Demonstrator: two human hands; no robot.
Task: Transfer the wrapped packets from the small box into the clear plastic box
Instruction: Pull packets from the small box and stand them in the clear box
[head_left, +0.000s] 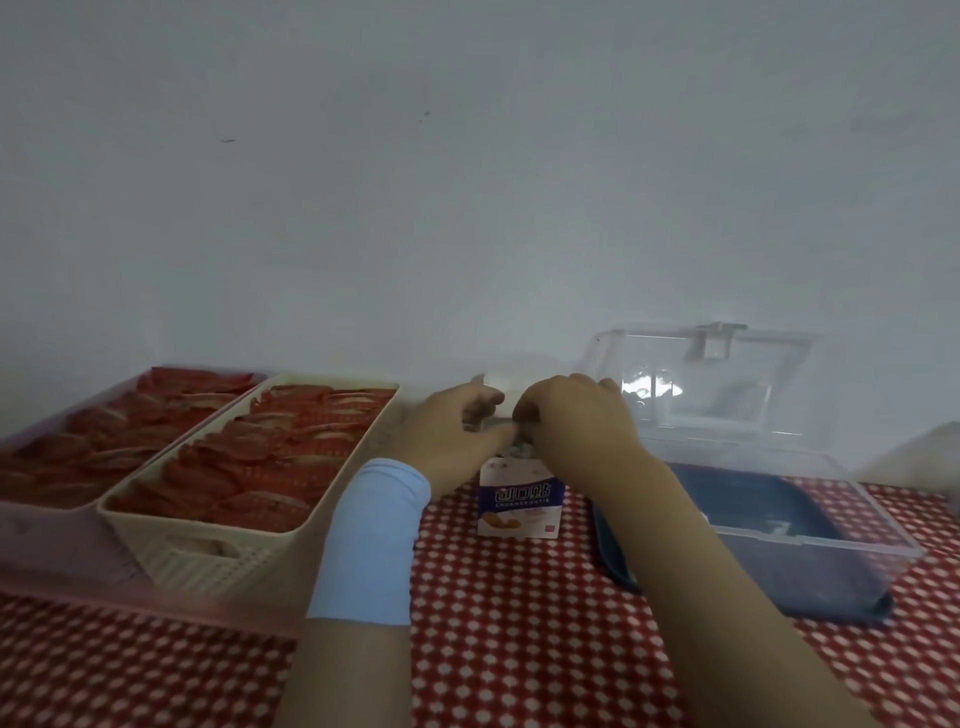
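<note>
Pinching top flaps of the small box (521, 506) with my left hand (457, 431) and right hand (576, 421), fingers curled | stands on table (519, 649) beside clear plastic box (831, 540) | likely light, thin card, easily crushed; steady its sides

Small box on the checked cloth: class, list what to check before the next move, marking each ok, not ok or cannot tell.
1. Small box stands upright on the cloth: ok.
2. Left hand and right hand at its top: ok.
3. Its top is open: cannot tell, hands cover it.
4. Anything lifted out yet: cannot tell.
5. Clear plastic box has its lid raised: ok.
</note>
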